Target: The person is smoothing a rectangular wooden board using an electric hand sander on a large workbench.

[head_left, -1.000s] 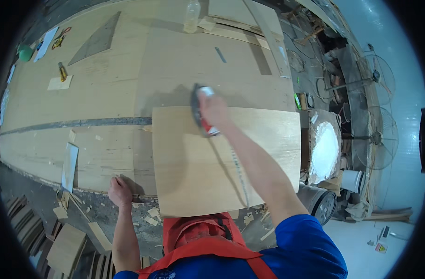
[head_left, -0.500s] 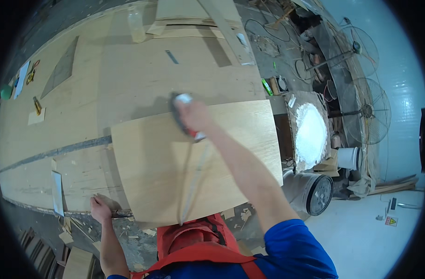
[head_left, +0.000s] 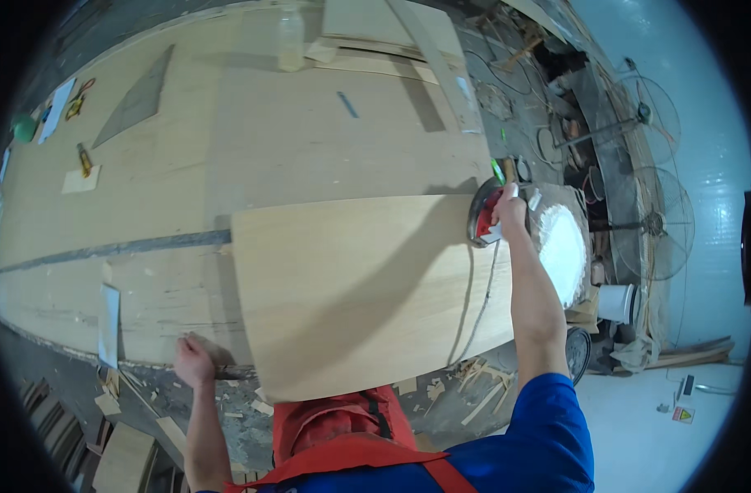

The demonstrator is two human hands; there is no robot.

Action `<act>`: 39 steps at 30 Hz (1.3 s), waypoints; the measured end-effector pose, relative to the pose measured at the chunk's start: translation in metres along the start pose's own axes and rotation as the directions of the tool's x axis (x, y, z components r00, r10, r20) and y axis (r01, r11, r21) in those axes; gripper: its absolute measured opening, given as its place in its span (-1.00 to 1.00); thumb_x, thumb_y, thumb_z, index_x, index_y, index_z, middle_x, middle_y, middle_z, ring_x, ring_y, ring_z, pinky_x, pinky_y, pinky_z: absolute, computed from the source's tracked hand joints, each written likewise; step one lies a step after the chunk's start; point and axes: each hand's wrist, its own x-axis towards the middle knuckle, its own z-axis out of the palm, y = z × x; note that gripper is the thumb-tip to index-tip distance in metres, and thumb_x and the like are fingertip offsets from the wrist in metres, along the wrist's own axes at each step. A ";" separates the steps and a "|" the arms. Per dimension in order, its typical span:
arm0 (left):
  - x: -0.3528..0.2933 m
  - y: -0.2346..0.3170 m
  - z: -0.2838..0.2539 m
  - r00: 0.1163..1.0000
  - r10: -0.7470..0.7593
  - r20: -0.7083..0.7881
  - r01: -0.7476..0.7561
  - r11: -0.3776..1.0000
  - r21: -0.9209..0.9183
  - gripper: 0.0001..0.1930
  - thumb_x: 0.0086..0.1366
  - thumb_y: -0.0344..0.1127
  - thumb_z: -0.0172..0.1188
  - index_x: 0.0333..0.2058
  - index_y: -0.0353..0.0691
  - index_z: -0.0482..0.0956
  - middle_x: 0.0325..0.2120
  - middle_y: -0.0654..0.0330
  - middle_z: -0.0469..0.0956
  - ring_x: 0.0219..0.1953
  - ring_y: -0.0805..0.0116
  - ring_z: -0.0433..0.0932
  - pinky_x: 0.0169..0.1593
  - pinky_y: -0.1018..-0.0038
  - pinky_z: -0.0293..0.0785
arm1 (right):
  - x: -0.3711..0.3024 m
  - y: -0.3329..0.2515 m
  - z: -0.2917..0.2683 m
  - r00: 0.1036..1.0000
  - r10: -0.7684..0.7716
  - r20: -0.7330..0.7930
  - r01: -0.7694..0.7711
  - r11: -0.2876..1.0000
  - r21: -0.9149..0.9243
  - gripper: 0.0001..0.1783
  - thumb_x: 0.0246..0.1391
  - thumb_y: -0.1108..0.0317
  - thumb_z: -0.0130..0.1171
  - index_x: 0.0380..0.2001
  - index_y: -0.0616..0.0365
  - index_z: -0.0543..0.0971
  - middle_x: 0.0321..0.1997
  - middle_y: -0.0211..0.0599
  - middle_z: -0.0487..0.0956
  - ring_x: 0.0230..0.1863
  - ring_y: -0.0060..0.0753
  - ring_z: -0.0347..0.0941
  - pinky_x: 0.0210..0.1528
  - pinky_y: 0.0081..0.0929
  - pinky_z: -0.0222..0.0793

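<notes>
My right grip (head_left: pixel 511 210) is closed around the handle of the red-and-dark iron (head_left: pixel 482 215), which sits just under and left of it, at the far right corner of the pale wood panel (head_left: pixel 367 287). I judge this a pressing pass (whether the sole lies flat, I can't tell); the next move calls for a level sole and a clear cord (head_left: pixel 486 300), trailing nearward. Well left, my left hand (head_left: pixel 195 361) rests curled at the worktop's (head_left: pixel 285 156) near edge, its hold unclear.
</notes>
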 end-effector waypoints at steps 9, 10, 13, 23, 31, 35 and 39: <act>0.001 -0.003 -0.003 0.997 0.035 -0.069 -0.039 0.997 -0.060 -0.68 0.46 -0.11 0.06 -0.45 -0.16 0.47 -0.51 -0.04 0.55 -0.44 -0.20 0.54 -0.37 -0.07 0.40 | -0.305 -0.138 0.269 0.591 -0.506 0.628 0.749 0.633 -0.194 -0.14 0.43 -0.26 -0.33 -0.44 0.31 0.65 -0.41 0.24 0.64 -0.25 0.29 0.62 -0.13 0.08 0.51; 0.000 -0.008 -0.005 0.996 0.025 -0.085 -0.031 0.998 -0.060 -0.68 0.46 -0.12 0.05 -0.45 -0.17 0.47 -0.50 -0.04 0.55 -0.44 -0.21 0.54 -0.36 -0.07 0.40 | -0.355 -0.160 0.279 0.603 -0.371 0.706 0.651 0.740 -0.167 -0.22 0.40 -0.26 -0.22 -0.30 0.30 0.66 -0.31 0.25 0.65 -0.18 0.29 0.62 -0.08 0.10 0.50; -0.001 0.007 0.000 0.992 0.062 -0.106 -0.073 0.992 -0.104 -0.69 0.46 -0.13 0.05 -0.44 -0.18 0.47 -0.50 -0.05 0.55 -0.43 -0.22 0.54 -0.35 -0.07 0.41 | -0.410 -0.177 0.299 0.349 -0.306 0.886 0.688 0.726 -0.021 -0.30 0.36 -0.24 -0.10 -0.23 0.28 0.64 -0.22 0.24 0.66 -0.12 0.29 0.61 -0.07 0.10 0.50; 0.002 -0.002 -0.005 0.995 -0.076 0.063 0.074 0.997 0.027 -0.64 0.52 -0.07 -0.06 -0.31 -0.26 0.49 -0.31 -0.13 0.60 -0.23 -0.29 0.57 -0.19 -0.10 0.44 | -0.211 -0.046 0.144 0.703 -0.341 0.624 0.627 0.711 -0.318 -0.29 0.46 -0.13 -0.30 -0.27 0.30 0.62 -0.34 0.22 0.65 -0.24 0.36 0.59 -0.15 0.16 0.49; 0.004 0.009 0.009 0.996 -0.059 0.070 0.051 0.993 0.109 -0.65 0.52 -0.07 -0.09 -0.27 -0.23 0.49 -0.28 -0.10 0.61 -0.22 -0.29 0.57 -0.17 -0.10 0.44 | 0.006 0.078 -0.100 0.959 0.218 -0.183 -0.214 0.976 0.045 -0.15 0.39 -0.30 -0.18 -0.78 0.15 0.49 -0.81 -0.30 0.40 -0.76 -0.30 0.42 -0.69 -0.30 0.34; 0.002 0.005 -0.001 0.996 -0.050 0.078 0.042 0.995 0.091 -0.66 0.52 -0.09 -0.09 -0.28 -0.23 0.49 -0.31 -0.10 0.61 -0.23 -0.28 0.57 -0.18 -0.10 0.44 | -0.042 0.070 -0.070 0.972 0.157 -0.172 -0.160 0.987 -0.003 -0.16 0.40 -0.29 -0.22 -0.77 0.15 0.46 -0.83 -0.32 0.36 -0.78 -0.32 0.38 -0.69 -0.31 0.36; -0.002 -0.002 -0.008 1.000 -0.012 -0.017 0.013 0.999 0.030 -0.70 0.49 -0.14 0.00 -0.37 -0.21 0.46 -0.48 -0.07 0.56 -0.38 -0.25 0.56 -0.31 -0.12 0.40 | -0.162 0.003 0.036 0.986 -0.006 0.166 0.057 0.951 -0.304 -0.17 0.44 -0.22 -0.34 -0.59 0.13 0.66 -0.68 -0.11 0.60 -0.57 -0.10 0.63 -0.44 -0.12 0.54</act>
